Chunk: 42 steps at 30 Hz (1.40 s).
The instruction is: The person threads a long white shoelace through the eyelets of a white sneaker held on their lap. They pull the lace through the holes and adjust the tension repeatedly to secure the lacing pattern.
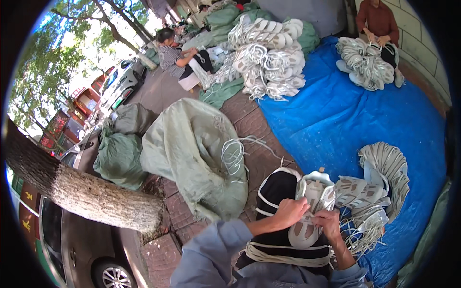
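A white and beige shoe upper (pixel 312 190) lies on my lap, over black cloth with white bands (pixel 276 189). My left hand (pixel 290 213) is closed in a pinch at the upper's left edge, over its lacing area. Across from it, my right hand (pixel 328 223) pinches at the right edge. Between the fingertips there seems to be a pale shoelace, mostly hidden by the fingers. The rounded toe part points toward me, below the hands. Just right of my lap are stacked shoe uppers (pixel 361 192) and a tangle of loose laces (pixel 357 240).
A blue tarp (pixel 321 120) covers the ground to the right. Large pale sacks (pixel 192 139) and a green sack (pixel 122 161) lie left, near a tree trunk (pixel 105 199) and parked cars. Heaped uppers (pixel 271 57) stand behind. Two people (pixel 175 55) (pixel 378 24) sit working farther off.
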Motion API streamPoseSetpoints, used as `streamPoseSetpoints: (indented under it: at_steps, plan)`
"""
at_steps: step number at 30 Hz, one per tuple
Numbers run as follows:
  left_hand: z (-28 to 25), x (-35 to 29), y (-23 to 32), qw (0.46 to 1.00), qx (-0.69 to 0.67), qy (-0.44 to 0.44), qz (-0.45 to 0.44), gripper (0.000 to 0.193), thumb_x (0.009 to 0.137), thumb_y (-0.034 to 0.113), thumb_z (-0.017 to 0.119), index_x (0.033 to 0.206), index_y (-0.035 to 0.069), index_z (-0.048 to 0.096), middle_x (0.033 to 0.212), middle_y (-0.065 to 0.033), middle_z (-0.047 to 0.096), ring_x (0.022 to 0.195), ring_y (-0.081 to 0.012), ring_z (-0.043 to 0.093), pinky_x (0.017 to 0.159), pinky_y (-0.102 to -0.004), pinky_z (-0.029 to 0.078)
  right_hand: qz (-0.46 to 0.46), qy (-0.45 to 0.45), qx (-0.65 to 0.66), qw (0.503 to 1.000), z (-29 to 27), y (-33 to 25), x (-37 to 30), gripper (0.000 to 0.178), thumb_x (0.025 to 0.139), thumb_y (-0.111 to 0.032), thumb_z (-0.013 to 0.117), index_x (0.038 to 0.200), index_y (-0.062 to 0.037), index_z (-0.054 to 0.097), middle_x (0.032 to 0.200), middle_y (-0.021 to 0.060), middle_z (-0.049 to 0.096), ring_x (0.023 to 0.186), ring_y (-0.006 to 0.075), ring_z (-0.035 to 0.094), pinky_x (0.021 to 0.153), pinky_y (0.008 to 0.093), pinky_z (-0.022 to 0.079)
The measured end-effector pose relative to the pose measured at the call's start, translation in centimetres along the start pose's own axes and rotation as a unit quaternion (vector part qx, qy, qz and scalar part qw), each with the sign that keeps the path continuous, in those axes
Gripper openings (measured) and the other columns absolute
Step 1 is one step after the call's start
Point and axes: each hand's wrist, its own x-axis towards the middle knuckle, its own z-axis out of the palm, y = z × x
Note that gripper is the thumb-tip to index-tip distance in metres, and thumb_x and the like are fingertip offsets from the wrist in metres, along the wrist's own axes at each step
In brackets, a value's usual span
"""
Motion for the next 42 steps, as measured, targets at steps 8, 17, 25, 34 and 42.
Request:
streamPoseSetpoints:
  at_steps: [8,17,25,34,42]
  plan:
    - [-4.1,1.7,1.2,0.966,-0.231,-0.062,-0.097,0.012,0.084,0.013,0.053,0.079,0.003,0.055,0.081,-0.0059,0.060,0.077,-0.0155,0.058,0.072,-0.0276,0.045,0.156,0.011,0.362,0.919,-2.9,-0.3,1.0,0.023,0.082,-0.016,0.052,0.083,0.0045,0.063,0.069,0.0069,0.063,0.047,0.0077,0.051,0.041,0.0186,0.038]
    - [-1.1,0.5,1.9,0.920,-0.327,-0.163,-0.143,0.009,0.084,0.006,0.049,0.085,-0.002,0.053,0.061,-0.0053,0.056,0.053,-0.0091,0.056,0.050,-0.0212,0.043,0.087,0.101,0.072,0.988,-3.0,-1.4,-1.4,0.009,0.068,-0.010,0.059,0.068,-0.0010,0.062,0.060,0.0112,0.058,0.056,0.0238,0.058,0.051,0.0326,0.045]
    - [0.5,2.9,2.5,0.953,-0.171,-0.184,-0.168,0.017,0.081,0.009,0.047,0.081,-0.004,0.058,0.057,-0.0087,0.057,0.042,-0.0139,0.054,0.043,-0.0263,0.044,-0.013,0.133,-0.039,0.990,-1.3,-0.3,-0.7,0.013,0.070,-0.017,0.060,0.069,-0.0037,0.064,0.063,0.0147,0.059,0.058,0.0306,0.058,0.052,0.0372,0.044]
    - [1.9,5.3,2.9,0.908,-0.193,-0.301,-0.216,0.016,0.079,0.009,0.049,0.071,-0.005,0.053,0.057,-0.0069,0.054,0.040,-0.0093,0.048,0.035,-0.0245,0.036,0.002,0.134,0.000,0.991,0.2,3.0,-2.0,0.014,0.065,-0.013,0.055,0.067,-0.0018,0.062,0.063,0.0186,0.057,0.060,0.0343,0.057,0.052,0.0404,0.042]
    - [1.5,4.3,2.4,0.910,-0.174,-0.329,-0.182,0.014,0.078,0.008,0.051,0.072,-0.005,0.056,0.055,-0.0054,0.053,0.039,-0.0088,0.047,0.036,-0.0244,0.035,0.002,0.223,-0.025,0.975,0.4,0.3,-1.6,0.011,0.068,-0.010,0.054,0.062,-0.0028,0.059,0.061,0.0165,0.056,0.056,0.0334,0.056,0.050,0.0407,0.042]
